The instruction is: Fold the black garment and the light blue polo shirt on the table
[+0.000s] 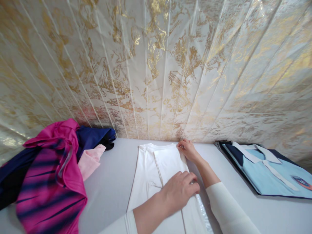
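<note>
A white garment (156, 172) lies folded lengthwise on the white table (112, 185), its collar end toward the wall. My left hand (179, 191) rests on the garment's right fold near the middle, fingers curled and pinching the fabric edge. My right hand (187, 149) reaches to the far top right corner of the garment and pinches the cloth there. Both arms wear white sleeves.
A heap of pink, navy and pale pink clothes (51, 172) lies at the left. A folded light blue and navy polo shirt (270, 170) lies at the right. A gold-patterned white wall (156, 71) stands right behind the table.
</note>
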### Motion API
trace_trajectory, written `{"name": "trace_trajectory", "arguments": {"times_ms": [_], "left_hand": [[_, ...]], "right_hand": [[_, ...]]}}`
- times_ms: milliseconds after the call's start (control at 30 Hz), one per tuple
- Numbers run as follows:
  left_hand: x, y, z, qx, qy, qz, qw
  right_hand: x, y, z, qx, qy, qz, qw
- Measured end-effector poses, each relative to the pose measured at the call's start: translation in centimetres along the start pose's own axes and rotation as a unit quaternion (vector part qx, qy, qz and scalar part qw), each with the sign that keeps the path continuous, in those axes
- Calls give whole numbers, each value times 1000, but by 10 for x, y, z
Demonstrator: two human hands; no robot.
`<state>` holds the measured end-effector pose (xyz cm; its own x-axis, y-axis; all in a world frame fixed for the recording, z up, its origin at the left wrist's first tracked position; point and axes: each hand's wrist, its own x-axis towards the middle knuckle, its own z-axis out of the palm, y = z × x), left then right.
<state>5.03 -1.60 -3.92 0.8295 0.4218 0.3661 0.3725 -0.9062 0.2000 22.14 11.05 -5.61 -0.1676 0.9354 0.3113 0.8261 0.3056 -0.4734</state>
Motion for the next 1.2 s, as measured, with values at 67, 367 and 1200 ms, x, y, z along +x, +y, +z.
{"name": "trace_trajectory", "arguments": {"times_ms": [67, 367, 1200], "left_hand": [[1, 1, -3, -8, 10, -7, 1000], [-10, -31, -21, 18, 6, -191, 981], [-11, -2, -17, -34, -47, -144, 988]], "right_hand": [[0, 0, -3, 13, 12, 3, 1000], [3, 5, -27, 129, 53, 95, 986], [-4, -12, -12, 34, 61, 91, 993]]}}
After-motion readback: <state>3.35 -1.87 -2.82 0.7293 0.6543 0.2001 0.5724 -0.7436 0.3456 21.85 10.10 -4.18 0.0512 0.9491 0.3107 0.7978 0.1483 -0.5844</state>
